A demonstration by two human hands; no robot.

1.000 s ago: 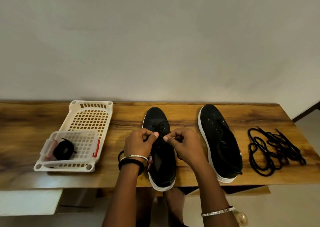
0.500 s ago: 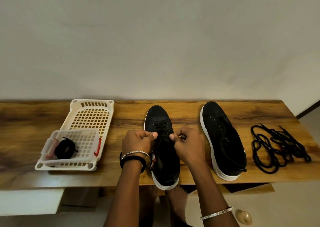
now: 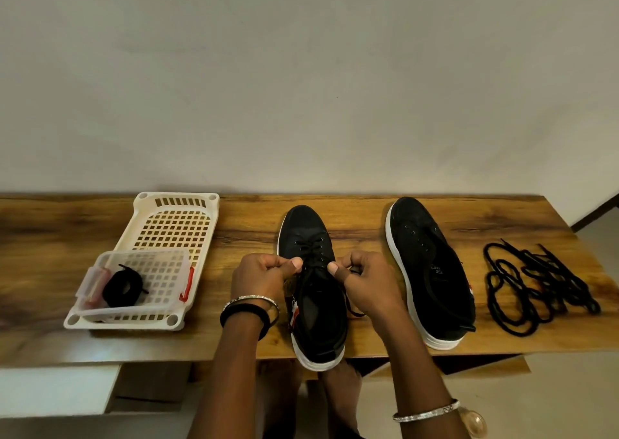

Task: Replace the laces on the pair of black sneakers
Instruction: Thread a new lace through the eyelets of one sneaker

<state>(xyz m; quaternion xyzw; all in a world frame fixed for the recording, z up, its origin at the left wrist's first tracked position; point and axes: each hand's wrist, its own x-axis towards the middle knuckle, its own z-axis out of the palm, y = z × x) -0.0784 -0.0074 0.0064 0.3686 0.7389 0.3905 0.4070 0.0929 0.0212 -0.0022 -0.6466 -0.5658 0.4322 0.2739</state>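
Wooden table (image 3: 50,237) against a plain wall. White basket (image 3: 144,204) at left, a clear tray (image 3: 97,264) nested in its near end. Unlaced sneaker (image 3: 432,271) right of centre, toe to wall; middle sneaker (image 3: 318,321) partly laced, heel over the table's near edge. Loose laces (image 3: 536,284) piled at far right. Left hand (image 3: 261,278) and right hand (image 3: 365,281) each pinch the lace (image 3: 311,247) between thumb and forefinger, over the middle sneaker's eyelets. Coiled lace (image 3: 122,288) in the tray.
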